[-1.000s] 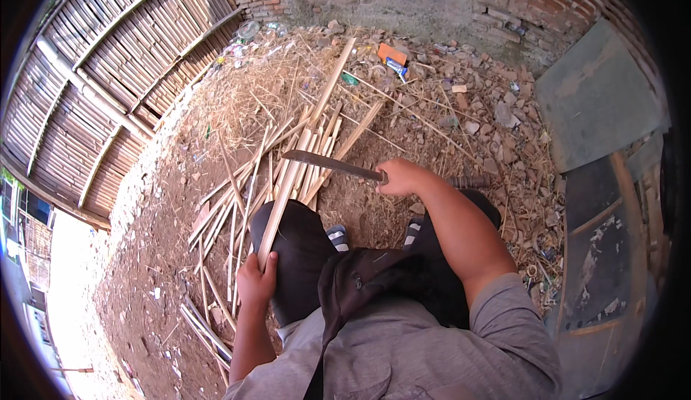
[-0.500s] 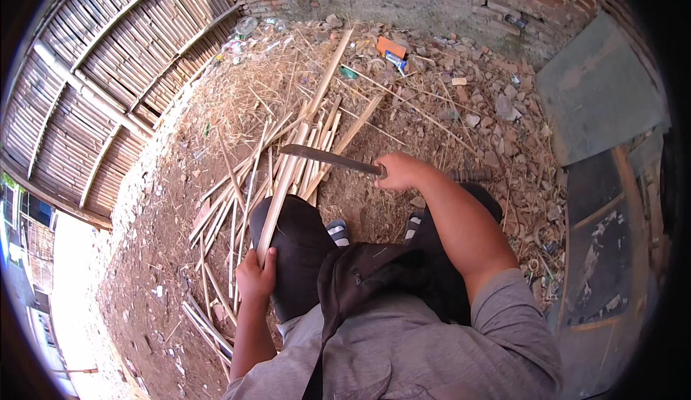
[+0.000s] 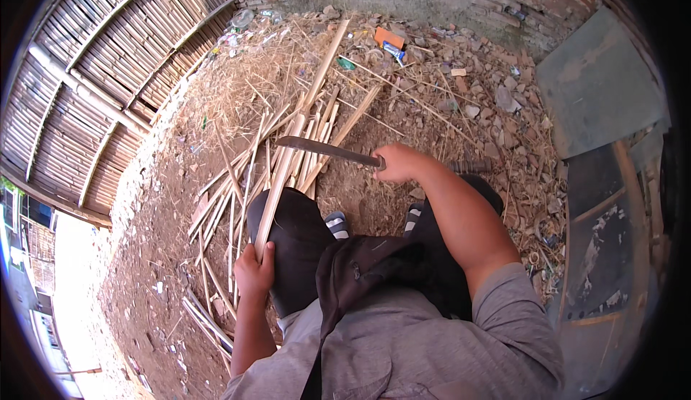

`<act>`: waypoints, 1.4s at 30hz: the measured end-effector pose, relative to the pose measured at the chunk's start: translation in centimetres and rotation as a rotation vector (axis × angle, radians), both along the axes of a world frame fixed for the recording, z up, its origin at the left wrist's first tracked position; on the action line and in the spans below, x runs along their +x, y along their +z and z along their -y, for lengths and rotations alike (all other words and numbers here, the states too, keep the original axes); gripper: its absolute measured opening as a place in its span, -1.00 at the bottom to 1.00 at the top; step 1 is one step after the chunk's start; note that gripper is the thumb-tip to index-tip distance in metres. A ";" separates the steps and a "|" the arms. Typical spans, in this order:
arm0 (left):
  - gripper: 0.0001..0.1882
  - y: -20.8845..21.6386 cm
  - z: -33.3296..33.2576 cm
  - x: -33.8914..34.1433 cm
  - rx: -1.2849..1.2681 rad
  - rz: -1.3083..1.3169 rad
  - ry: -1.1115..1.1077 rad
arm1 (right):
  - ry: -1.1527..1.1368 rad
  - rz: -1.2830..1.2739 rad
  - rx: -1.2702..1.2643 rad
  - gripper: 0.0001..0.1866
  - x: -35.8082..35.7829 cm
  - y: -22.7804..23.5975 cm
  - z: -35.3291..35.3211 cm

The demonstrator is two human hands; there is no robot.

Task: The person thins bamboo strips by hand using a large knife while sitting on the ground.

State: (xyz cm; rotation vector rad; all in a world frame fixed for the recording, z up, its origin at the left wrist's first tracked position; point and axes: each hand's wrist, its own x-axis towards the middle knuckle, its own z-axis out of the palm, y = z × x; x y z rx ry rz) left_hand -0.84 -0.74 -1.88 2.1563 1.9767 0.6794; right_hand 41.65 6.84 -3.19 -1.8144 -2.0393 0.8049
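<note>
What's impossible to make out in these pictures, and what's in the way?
Machete, grip: head view, mostly covered by the right hand.
Pale strip, near end: head view, covered by the left hand.
Left sandal, rear: head view, behind the black bag.
Bamboo wall, far left: head view, cut off by the lens rim.

"What stands on the left?"
"A tan wall of narrow bamboo slats point(image 3: 108, 62)."
"And across the back?"
"A weathered red-brick wall point(image 3: 417, 1). Near its foot, a flat orange rectangular piece point(image 3: 389, 38) and a blue-and-white packet point(image 3: 394, 52)."
"On the right?"
"A flat grey-green sheet point(image 3: 603, 87), beyond a scuffed dark panel point(image 3: 597, 256)."
</note>
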 end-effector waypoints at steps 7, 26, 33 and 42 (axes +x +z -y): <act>-0.42 -0.6 -0.2 -0.3 0.029 0.015 -0.013 | 0.008 0.013 0.013 -0.62 0.0 -0.2 -0.1; -0.40 -0.2 0.0 0.0 0.047 0.010 -0.016 | -0.003 0.006 -0.038 -0.60 0.0 0.2 0.0; -0.40 -0.4 -0.1 -0.1 0.035 0.013 -0.015 | 0.010 0.012 -0.031 -0.60 0.1 0.3 0.0; -0.41 -0.4 -0.2 0.0 0.043 0.047 -0.027 | 0.027 0.032 -0.044 -0.47 0.3 0.0 -0.2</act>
